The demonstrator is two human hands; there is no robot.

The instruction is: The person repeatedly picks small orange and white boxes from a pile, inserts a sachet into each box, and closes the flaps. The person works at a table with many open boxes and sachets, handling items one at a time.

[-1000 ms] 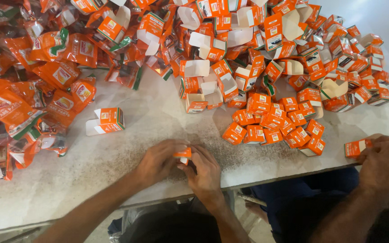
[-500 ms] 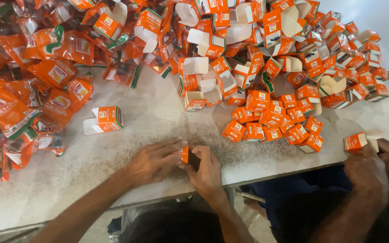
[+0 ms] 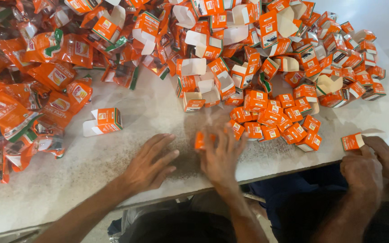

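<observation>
A person's right hand (image 3: 221, 155) closes around a small orange cardboard carton (image 3: 200, 140) near the front edge of a pale speckled stone worktable (image 3: 149, 117), fingers raised and blurred over the carton, which pokes out at the hand's left side; the blur makes it hard to judge how firmly it is pinched. The left hand (image 3: 148, 163) lies flat and loose on the tabletop just beside it, palm down, fingers spread and holding nothing.

Just to the right of the held carton sits a tight cluster of closed small orange cartons (image 3: 275, 118), packed side by side. Behind them spreads a jumbled heap of open orange-and-white cartons (image 3: 257, 40) with flaps up, reaching toward the table's far right corner. A lone orange carton with one white flap open (image 3: 104, 121) lies on its side, apart from the rest, to the left of the hands. Along the left side is a mound of crinkled orange plastic sachets with green trim (image 3: 37, 81).

At the right edge, a second person's hands (image 3: 370, 164) grip another small orange carton (image 3: 352, 141) at the table's lip.
</observation>
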